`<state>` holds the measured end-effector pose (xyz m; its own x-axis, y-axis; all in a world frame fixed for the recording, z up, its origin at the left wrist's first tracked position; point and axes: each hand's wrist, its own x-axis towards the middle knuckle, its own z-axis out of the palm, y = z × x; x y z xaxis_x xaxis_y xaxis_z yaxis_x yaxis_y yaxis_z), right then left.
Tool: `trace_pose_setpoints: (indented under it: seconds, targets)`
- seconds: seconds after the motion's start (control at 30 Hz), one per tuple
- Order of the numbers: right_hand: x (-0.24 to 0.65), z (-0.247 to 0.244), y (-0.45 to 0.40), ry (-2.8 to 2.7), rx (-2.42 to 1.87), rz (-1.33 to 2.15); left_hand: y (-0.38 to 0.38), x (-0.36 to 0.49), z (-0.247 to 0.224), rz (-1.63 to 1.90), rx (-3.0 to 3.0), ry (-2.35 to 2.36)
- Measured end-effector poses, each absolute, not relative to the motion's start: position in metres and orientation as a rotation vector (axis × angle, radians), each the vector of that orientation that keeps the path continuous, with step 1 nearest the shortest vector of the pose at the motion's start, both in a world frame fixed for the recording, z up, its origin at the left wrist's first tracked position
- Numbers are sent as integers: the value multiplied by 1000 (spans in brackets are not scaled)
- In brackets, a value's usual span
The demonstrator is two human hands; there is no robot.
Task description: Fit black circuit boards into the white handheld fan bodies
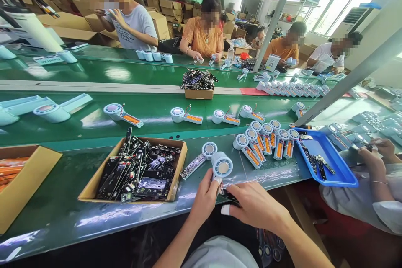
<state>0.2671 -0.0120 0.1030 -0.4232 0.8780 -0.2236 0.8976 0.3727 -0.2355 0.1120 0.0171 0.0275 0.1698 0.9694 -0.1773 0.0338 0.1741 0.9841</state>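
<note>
Green assembly bench (63, 213), near edge: left hand (204, 199) and right hand (256, 206) both pinch closed on a handheld fan housing (222, 166) with a black circuit board (230, 196). Judged light, rigid, fragile; grip the housing's sides and the board's edges.

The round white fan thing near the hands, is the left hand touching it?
Touching. The head view shows the left hand with its fingertips against the lower edge of the white fan unit; no gap shows between them, and the right hand is beside it.
</note>
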Motion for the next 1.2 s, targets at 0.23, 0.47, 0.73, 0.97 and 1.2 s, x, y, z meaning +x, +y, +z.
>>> trace_pose_setpoints:
  seconds: [0.23, 0.47, 0.73, 0.97, 1.2]
  targets:
    - [268, 79, -3, 2610, 1675, -1641, 18, 107, 36, 902, 965, 1052]
    - [249, 41, -13, 2250, 2126, -2344, 13, 105, 21, 908, 707, 812]
    - [232, 39, -21, 2090, 2500, -2437, 6, 108, 22, 911, 1102, 1036]
    - [231, 32, -45, 2437, 2813, -1834, 8, 117, 20, 914, 1071, 1241]
    - [223, 17, -36, 2611, 2927, -793, 6, 126, 15, 1011, 1055, 1123]
